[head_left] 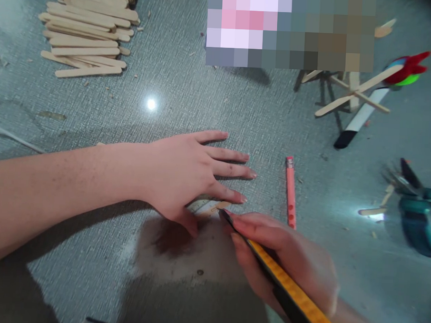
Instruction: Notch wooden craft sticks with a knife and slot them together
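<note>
My left hand (197,175) lies on the grey table with its fingers spread, the thumb bent down beside a small clear ruler (202,206). A short piece of light wood (220,207) shows at the ruler, just below the index finger. My right hand (286,260) is closed round a yellow and black knife-like tool (295,298), whose dark tip touches or nearly touches the wood piece. The palm of the left hand hides part of the ruler.
A pile of craft sticks (89,27) lies at the upper left. A pink pencil (290,191) is near my right hand. Further right are a stick structure (354,93), a white marker (364,113) and green-handled pliers (416,227). Blurred blocks cover the top.
</note>
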`<state>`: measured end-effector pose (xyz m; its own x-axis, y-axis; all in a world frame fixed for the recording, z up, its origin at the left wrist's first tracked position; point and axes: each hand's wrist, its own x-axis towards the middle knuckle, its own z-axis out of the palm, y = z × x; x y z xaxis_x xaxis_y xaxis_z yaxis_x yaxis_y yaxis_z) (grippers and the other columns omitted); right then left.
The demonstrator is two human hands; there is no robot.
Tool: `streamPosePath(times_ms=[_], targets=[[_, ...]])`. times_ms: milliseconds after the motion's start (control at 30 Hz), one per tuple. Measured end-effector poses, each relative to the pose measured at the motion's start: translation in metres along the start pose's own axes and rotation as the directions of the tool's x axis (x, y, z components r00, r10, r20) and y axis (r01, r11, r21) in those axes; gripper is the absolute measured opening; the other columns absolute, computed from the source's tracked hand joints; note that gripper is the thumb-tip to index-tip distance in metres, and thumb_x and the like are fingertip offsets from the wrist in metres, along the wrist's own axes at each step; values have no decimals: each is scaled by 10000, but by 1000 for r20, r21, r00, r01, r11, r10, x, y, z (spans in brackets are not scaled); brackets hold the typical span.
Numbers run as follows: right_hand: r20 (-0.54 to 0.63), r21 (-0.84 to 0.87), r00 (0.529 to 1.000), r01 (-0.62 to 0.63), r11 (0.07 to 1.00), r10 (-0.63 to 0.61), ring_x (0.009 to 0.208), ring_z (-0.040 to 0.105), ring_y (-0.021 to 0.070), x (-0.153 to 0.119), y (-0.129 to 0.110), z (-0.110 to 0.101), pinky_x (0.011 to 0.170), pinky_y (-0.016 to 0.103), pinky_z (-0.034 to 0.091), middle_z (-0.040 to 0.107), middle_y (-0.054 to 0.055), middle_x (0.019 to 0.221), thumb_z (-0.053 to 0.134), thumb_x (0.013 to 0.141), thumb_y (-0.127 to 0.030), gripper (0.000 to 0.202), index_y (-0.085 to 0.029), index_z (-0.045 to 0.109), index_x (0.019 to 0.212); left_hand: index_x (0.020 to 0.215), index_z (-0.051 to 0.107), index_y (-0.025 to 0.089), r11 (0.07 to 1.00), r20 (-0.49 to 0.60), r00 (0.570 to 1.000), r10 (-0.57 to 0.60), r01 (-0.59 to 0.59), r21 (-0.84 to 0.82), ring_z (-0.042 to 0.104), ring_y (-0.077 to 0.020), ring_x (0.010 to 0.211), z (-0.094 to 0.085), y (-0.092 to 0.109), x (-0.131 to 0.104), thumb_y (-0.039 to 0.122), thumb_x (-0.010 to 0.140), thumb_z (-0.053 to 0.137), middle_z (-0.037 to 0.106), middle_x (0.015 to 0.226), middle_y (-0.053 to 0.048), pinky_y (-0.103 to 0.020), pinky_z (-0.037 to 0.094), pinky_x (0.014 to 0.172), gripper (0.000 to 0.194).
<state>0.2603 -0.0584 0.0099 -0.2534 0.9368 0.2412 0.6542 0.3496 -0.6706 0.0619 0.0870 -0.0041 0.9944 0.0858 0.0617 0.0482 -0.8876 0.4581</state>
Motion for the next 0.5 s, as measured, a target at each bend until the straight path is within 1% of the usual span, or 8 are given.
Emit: streamPosePath(times_ms=[100, 200, 300, 400, 500], targets=[[17, -3, 1000, -5, 1000, 5, 791, 776, 199, 0, -2, 0, 739, 290, 658, 768, 8, 863, 601, 845, -67, 263, -262, 619, 1021, 1390, 575, 308, 1000, -3, 1000, 3, -3, 0, 385, -335, 1467, 0, 0, 0, 650, 728, 738, 445, 1559, -38, -543, 198, 1250, 763], [27, 11, 1000, 10, 1000, -10, 766, 771, 194, 0, -3, -1, 706, 279, 650, 761, 9, 851, 598, 841, -59, 264, -254, 613, 1017, 1412, 556, 300, 1000, 25, 1000, -3, 3, 1, 353, -320, 1486, -2, 0, 0, 671, 738, 723, 412, 1579, -40, -536, 167, 1257, 787], [42, 9, 999, -19, 1000, 18, 751, 766, 191, 1, -4, -2, 691, 270, 642, 761, 14, 869, 616, 848, -90, 222, -249, 604, 1001, 1441, 521, 299, 1000, 64, 998, -15, 15, 3, 303, -289, 1513, -3, 1, 0, 681, 770, 695, 359, 1608, -31, -529, 127, 1261, 791], [54, 12, 997, -48, 999, 47, 717, 760, 185, 1, -5, -2, 660, 262, 638, 761, 11, 867, 606, 856, -94, 205, -256, 595, 981, 1447, 507, 312, 1000, 83, 996, -19, 19, -4, 281, -270, 1523, -4, 1, 1, 685, 767, 695, 341, 1617, -24, -529, 113, 1262, 798], [31, 24, 998, -47, 999, 46, 742, 765, 187, 1, -6, 0, 690, 261, 640, 762, 13, 866, 613, 847, -81, 203, -246, 601, 964, 1439, 521, 301, 1000, 64, 998, -11, 12, -17, 303, -282, 1514, -4, -1, 0, 678, 764, 695, 365, 1605, -34, -542, 127, 1259, 793]])
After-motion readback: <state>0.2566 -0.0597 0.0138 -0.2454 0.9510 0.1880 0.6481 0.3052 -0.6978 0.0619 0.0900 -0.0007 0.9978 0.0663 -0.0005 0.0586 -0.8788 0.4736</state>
